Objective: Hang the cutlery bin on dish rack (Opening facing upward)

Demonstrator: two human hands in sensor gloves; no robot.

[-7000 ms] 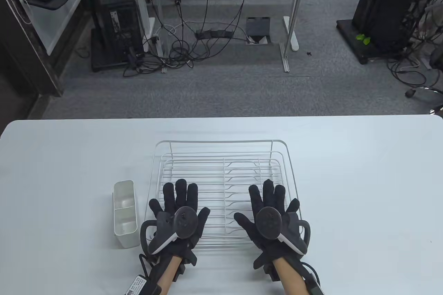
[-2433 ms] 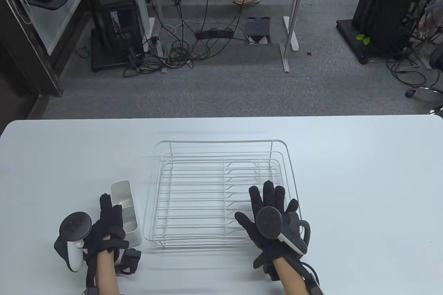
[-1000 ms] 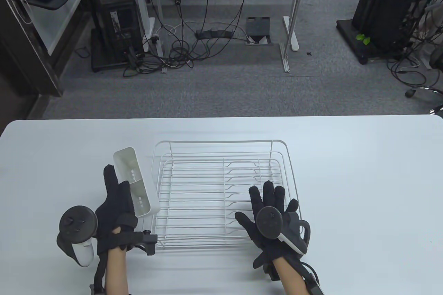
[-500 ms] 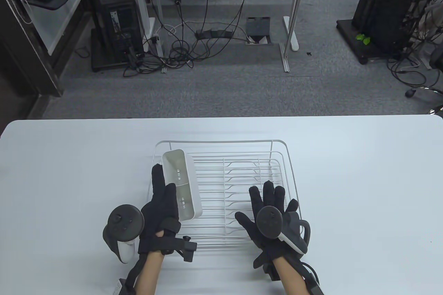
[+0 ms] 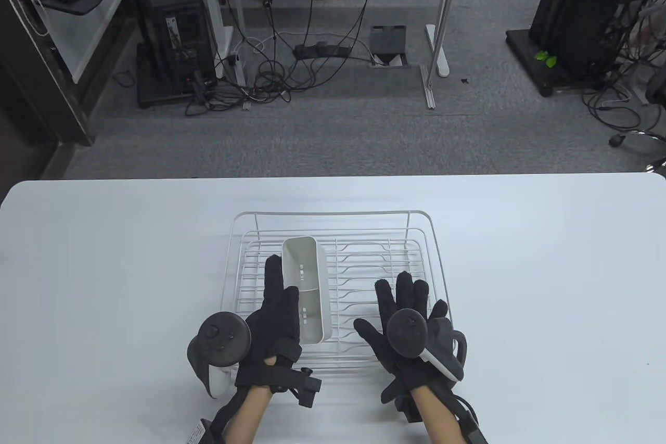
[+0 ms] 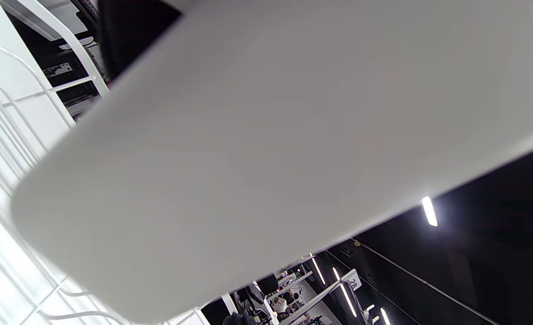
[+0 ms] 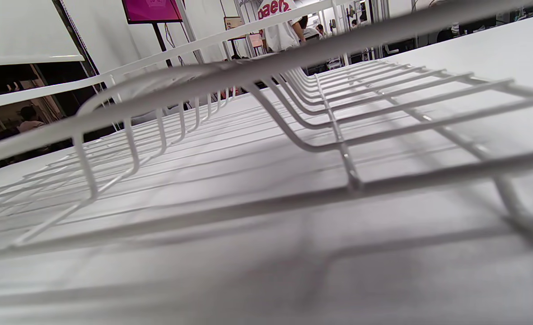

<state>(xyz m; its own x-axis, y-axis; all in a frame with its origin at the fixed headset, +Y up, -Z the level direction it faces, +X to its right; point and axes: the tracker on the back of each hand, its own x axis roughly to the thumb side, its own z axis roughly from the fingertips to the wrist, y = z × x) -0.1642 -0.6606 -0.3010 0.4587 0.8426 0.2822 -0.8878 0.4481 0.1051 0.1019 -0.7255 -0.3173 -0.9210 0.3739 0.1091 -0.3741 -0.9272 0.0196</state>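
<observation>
since half a second ago the left hand [image 5: 273, 316] has carried the cutlery bin [image 5: 308, 290] further right, so it's now over the middle-left of the dish rack [image 5: 333, 288] instead of near the rack's left edge. left hand grips the bin along its left wall, fingers stretched up the side, and the bin's opening faces up at the table camera with its divider showing. can't really tell if it's resting on the wires or held just above them. left wrist view is pretty much all bin wall [image 6: 284, 149] with a bit of rack wire [image 6: 18, 117] at the left. right hand [image 5: 408, 332] lies flat, fingers spread, on the rack's near right corner, holding nothing. rack sits on the white tabletop [image 5: 546, 267].
</observation>
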